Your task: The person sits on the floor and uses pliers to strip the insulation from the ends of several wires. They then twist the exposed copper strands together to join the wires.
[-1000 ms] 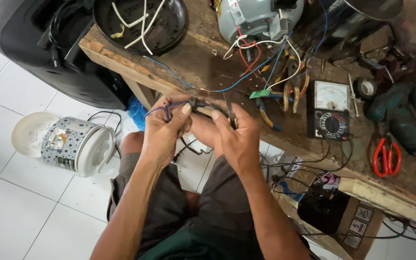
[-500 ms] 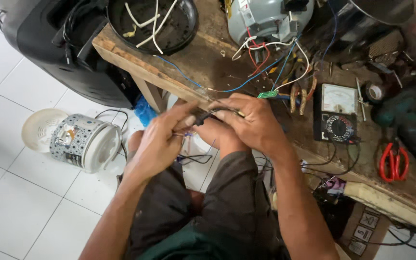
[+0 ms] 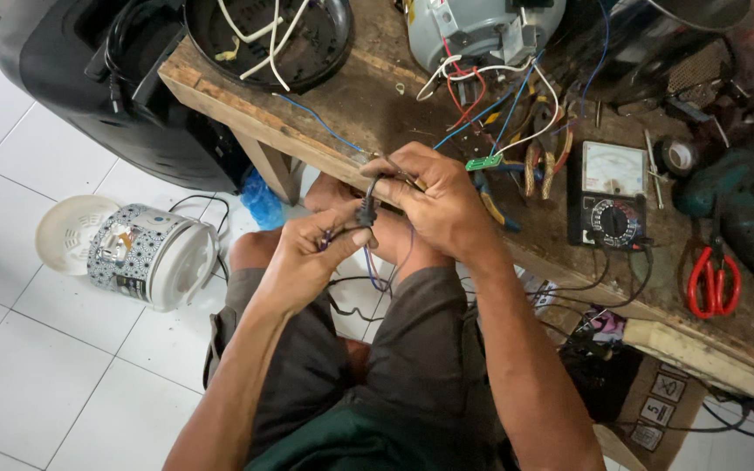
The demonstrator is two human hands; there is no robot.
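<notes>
Both hands, left hand (image 3: 311, 257) and right hand (image 3: 434, 205), are pinching one black plug (image 3: 365, 212) together; thin wires (image 3: 377, 275) dangling beneath are risking snagging or slipping loose.

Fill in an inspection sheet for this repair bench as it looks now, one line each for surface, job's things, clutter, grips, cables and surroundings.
Surface: worn wooden bench, stained and crowded.
Job's things: small black plug with thin wires, held over the lap at the bench edge.
Clutter: analog multimeter, red-handled scissors, green drill, pliers, black bowl-shaped pan, grey motor.
Grips: left hand and right hand both pinch the plug and its wires.
Cables: red, white and blue leads run from the motor across the bench.
Surroundings: white tiled floor; patterned rice cooker on its side; black appliance beside the bench.
</notes>
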